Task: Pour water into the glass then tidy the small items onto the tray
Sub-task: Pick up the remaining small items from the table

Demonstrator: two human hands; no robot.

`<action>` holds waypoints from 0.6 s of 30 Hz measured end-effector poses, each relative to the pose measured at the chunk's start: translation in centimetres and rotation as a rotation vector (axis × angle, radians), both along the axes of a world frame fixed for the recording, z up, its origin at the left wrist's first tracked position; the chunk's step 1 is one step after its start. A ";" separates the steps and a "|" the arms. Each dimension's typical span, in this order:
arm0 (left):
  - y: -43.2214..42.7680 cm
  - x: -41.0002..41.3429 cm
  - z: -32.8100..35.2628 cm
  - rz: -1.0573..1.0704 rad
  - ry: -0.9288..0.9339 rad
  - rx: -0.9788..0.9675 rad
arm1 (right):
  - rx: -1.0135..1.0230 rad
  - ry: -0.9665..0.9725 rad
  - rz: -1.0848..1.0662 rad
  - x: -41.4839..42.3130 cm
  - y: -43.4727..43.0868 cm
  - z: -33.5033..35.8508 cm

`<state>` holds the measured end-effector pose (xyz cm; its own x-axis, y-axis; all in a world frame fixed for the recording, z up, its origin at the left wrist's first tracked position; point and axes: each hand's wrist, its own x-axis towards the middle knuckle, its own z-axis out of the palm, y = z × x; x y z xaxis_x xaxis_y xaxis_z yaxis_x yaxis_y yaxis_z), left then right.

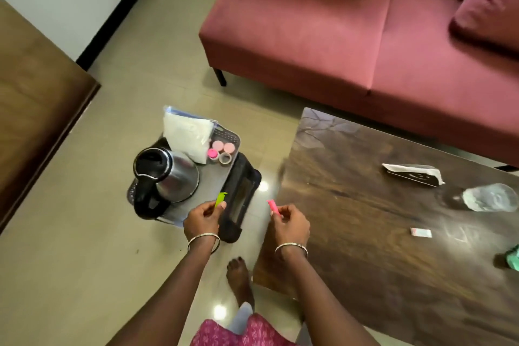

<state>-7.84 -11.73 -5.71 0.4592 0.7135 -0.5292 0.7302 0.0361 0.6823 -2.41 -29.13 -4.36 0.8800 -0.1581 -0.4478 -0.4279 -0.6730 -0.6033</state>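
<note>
Two hands over the floor, each pinching a small coloured piece beside the tray.

The left hand (pixel 202 219) pinches a green piece (pixel 220 199) between thumb and fingertips, the right hand (pixel 290 223) a pink piece (pixel 272 205) likewise; what either piece is cannot be told; the grey tray (pixel 214 180) lies on the floor, largely covered by a kettle (pixel 165 177), a plastic bag (pixel 186 132) and small pink round items (pixel 223 146); a black object (pixel 238 199) hides its right edge; the glass (pixel 490 196) stands far right on the table (pixel 365 219), blurred, its contents unclear; a green thing (pixel 514 257) is cut off by the frame edge.
</note>
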 end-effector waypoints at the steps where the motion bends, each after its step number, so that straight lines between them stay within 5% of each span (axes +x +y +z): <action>1: 1.3 0.3 0.0 -0.006 0.012 0.023 | -0.016 -0.009 0.037 0.2 1.6 0.0; 18: 9.2 7.8 -6.5 -0.320 0.271 0.298 | 0.045 0.080 0.159 7.2 19.1 -6.0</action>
<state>-0.01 -2.50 -12.17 0.5538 0.6978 -0.4544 0.8249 -0.3857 0.4132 4.81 -10.06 -10.40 0.8537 0.0015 -0.5207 -0.3663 -0.7090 -0.6026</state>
